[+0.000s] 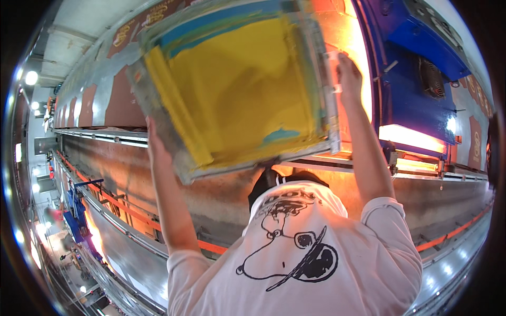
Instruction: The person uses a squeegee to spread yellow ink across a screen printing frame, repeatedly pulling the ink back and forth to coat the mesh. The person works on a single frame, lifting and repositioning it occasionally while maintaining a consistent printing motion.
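Observation:
In front of me I hold up a screen printing frame (237,95), tilted, with a yellow mesh panel and blue-green smears along its top and lower right. My left hand (159,147) grips its left side near the lower corner; most of those fingers are hidden by the frame. At the opposite side, my right hand (349,79) is closed on the right edge, fingers curled at its rim. The frame is slightly blurred.
A blue heater machine (416,84) with a bright orange glow stands at the right, close to my right arm. Long printing tables with brown printed shapes (122,100) run across, edged by metal rails (103,135). An orange-red bar (132,210) lies nearer. Another blue machine (78,213) stands at left.

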A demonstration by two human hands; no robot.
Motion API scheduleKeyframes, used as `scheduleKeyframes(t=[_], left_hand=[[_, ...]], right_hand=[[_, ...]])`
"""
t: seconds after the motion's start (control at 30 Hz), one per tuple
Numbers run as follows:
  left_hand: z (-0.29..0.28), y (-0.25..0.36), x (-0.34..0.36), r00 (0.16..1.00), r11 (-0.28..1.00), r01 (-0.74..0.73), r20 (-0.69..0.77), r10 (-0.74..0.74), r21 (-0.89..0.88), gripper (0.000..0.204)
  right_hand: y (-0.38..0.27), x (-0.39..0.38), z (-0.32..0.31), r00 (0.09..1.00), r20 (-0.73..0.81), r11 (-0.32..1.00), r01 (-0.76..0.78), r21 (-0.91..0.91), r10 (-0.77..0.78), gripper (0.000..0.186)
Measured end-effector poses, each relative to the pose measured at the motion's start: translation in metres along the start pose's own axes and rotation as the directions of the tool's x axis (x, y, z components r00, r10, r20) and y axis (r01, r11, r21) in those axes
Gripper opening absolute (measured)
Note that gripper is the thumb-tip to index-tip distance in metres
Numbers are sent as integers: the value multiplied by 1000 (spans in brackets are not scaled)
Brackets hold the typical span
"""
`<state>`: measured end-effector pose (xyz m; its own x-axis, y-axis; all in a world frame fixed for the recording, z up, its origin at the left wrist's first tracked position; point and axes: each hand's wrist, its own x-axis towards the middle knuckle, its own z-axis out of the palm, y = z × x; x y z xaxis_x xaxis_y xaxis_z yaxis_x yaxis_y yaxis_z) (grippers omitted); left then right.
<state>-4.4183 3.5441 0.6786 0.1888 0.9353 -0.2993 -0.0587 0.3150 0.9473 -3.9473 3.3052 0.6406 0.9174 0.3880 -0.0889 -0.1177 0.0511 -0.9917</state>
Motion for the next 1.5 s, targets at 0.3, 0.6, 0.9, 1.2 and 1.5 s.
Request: scheduleKeyframes(t=[0.3, 0.6, 0.9, 1.2, 1.5], left_hand=[[94, -87, 144, 889, 885, 429, 88, -449, 180, 112], [89, -114, 164, 851, 819, 477, 67, -521, 319, 116], [105, -71, 132, 946, 838, 226, 91, -310, 496, 116], [169, -54, 105, 791, 466, -471, 592, -153, 749, 88], [186, -132, 81, 536, 135, -812, 817, -211, 568, 82]], right_hand=[[77, 83, -52, 914, -402, 983, -28, -183, -49, 26], [127, 63, -62, 864, -499, 972, -170, -165, 66, 29], [161, 68, -74, 889, -457, 949, -111, -296, -38, 32], [194, 82, -83, 954, -297, 733, -181, -655, -31, 61], [195, 80, -89, 964, -266, 824, -161, -544, 13, 69]])
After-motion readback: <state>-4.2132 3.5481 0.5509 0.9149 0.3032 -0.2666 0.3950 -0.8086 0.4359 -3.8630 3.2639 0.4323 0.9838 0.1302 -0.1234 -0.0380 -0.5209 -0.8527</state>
